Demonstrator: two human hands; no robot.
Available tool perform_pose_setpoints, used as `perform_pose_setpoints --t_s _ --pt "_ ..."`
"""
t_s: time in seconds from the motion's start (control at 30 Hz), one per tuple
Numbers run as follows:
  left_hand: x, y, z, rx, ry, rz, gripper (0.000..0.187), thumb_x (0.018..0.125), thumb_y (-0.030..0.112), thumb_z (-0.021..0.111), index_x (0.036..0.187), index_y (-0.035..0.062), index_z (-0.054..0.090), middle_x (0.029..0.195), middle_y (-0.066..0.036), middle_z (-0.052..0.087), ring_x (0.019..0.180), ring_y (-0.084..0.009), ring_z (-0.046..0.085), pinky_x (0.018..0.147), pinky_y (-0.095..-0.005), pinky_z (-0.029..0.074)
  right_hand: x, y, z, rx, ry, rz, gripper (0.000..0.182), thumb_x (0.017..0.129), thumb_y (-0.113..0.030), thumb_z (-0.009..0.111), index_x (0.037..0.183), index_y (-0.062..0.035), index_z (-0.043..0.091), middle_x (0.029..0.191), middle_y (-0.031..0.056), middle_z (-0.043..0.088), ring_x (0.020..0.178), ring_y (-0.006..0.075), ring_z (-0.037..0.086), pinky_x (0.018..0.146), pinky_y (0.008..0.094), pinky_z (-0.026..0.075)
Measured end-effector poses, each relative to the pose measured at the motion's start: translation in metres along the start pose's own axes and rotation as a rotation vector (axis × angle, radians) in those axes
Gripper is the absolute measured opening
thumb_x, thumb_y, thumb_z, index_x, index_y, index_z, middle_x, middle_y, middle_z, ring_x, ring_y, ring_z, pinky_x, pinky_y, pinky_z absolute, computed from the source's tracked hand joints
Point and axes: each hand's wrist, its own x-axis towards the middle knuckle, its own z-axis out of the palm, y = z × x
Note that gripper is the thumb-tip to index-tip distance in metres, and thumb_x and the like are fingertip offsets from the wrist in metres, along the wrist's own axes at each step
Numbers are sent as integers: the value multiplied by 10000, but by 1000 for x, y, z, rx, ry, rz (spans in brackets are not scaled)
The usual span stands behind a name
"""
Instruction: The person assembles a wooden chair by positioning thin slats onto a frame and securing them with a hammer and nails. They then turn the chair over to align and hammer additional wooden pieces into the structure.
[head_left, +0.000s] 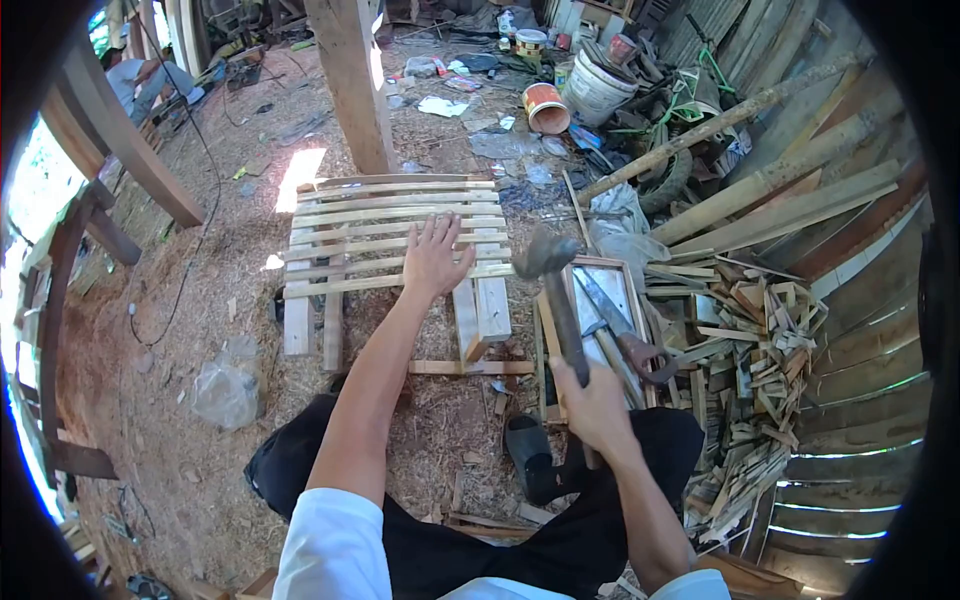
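Note:
A slatted wooden frame [375, 229] stands low in front of me, with several thin slats laid across thicker boards. My left hand [434, 258] lies on the slats toward their right side, fingers spread and palm down. My right hand [592, 405] is wrapped round the handle of a hammer [548, 254], held raised to the right of the frame. The hammer's head looks slightly blurred. Below it, a handsaw [618, 325] rests on a shallow wooden box [628, 282] beside the frame.
Offcuts [745, 380] are heaped on the right beside long leaning planks [780, 220]. A wooden post [352, 90] rises behind the frame. White and orange buckets [597, 90] stand farther back. A plastic bag [225, 393] lies left. Another person [150, 80] is at far left.

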Motion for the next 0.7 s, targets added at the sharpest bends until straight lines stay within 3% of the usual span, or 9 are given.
perform_pose_setpoints --t_s 0.03,0.1,0.2,0.3,0.4,0.5,0.57,0.63,0.7 --pt "0 0 1 0 8 0 702 949 533 336 1494 97 263 1534 -79 302 1431 -288 232 1172 -480 142 -5 -15 -9 52 100 -105 438 941 -367 574 808 49 606 539 71 513 501 162 473 504 367 391" --pt "2 -2 5 2 8 5 697 952 528 332 1495 97 259 1538 -77 294 1433 -287 228 1175 -476 137 -10 -39 -27 165 128 -71 400 943 -322 590 737 21 564 534 16 488 501 92 447 469 330 357" --pt "1 -1 1 14 2 9 692 953 528 313 1496 102 260 1548 -65 277 1437 -275 223 1173 -477 148 -15 -52 -16 355 199 -103 353 941 -266 603 713 -4 537 548 -20 478 502 54 431 461 293 342" --pt "-1 -5 1 24 -3 -7 698 950 536 301 1496 101 262 1549 -61 275 1436 -272 228 1172 -479 152 -4 14 37 80 199 -270 324 934 -268 601 818 35 588 553 69 490 525 127 473 487 333 377" --pt "4 2 -7 17 -41 3 699 952 536 295 1493 94 265 1546 -65 280 1433 -273 233 1174 -481 144 8 31 40 -78 -63 -170 393 935 -335 585 868 52 603 564 107 496 541 159 484 502 358 390" --pt "1 -1 -1 11 -11 0 699 952 536 296 1492 94 264 1547 -67 277 1434 -275 231 1175 -483 142 4 -1 14 13 -47 -124 464 937 -398 565 859 58 600 549 96 490 529 156 473 501 366 388" --pt "-1 -1 -3 8 -3 5 699 952 534 298 1493 93 261 1550 -67 270 1435 -274 225 1177 -480 139 1 -27 -8 46 76 -193 417 954 -352 566 801 37 580 520 24 482 489 107 432 466 333 363" --pt "-1 -3 -2 1 0 13 700 951 534 299 1492 91 260 1551 -66 268 1436 -272 222 1178 -477 136 -8 -60 -24 269 140 -73 370 964 -298 563 775 20 571 531 -13 478 487 67 403 445 296 330" --pt "-1 -1 -2 -6 -5 17 698 953 532 305 1488 86 271 1549 -70 272 1433 -280 229 1172 -480 150 -9 -51 -8 356 224 -72 358 969 -274 556 758 15 566 532 -25 471 484 53 401 437 284 318"
